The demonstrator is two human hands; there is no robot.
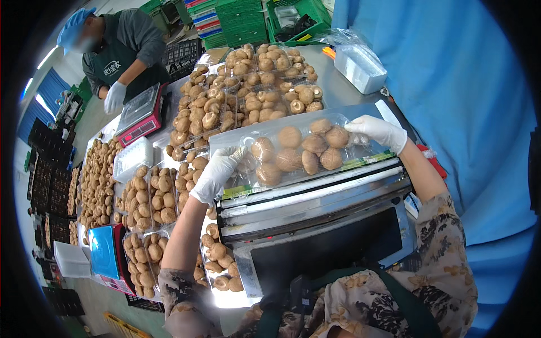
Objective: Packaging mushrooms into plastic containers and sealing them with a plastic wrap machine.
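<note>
A clear plastic tray of shiitake mushrooms [302,148] lies under transparent film on the smooth plate of a film-wrapping machine [312,211]. My left hand [220,172], in a white glove, pinches the bunched film at the tray's left end. At the right end, my gloved right hand [376,130] holds the gathered film between thumb and fingers. A green printed strip [367,161] on the film runs along the tray's near side. White rollers [312,186] sit just in front of it.
Filled mushroom trays [253,91] are stacked beyond the machine, with more at left [148,198]. Two scales [141,112] [105,253] and empty trays [133,158] stand on the table. A co-worker [127,55] stands at far left. A blue curtain [448,84] hangs at right.
</note>
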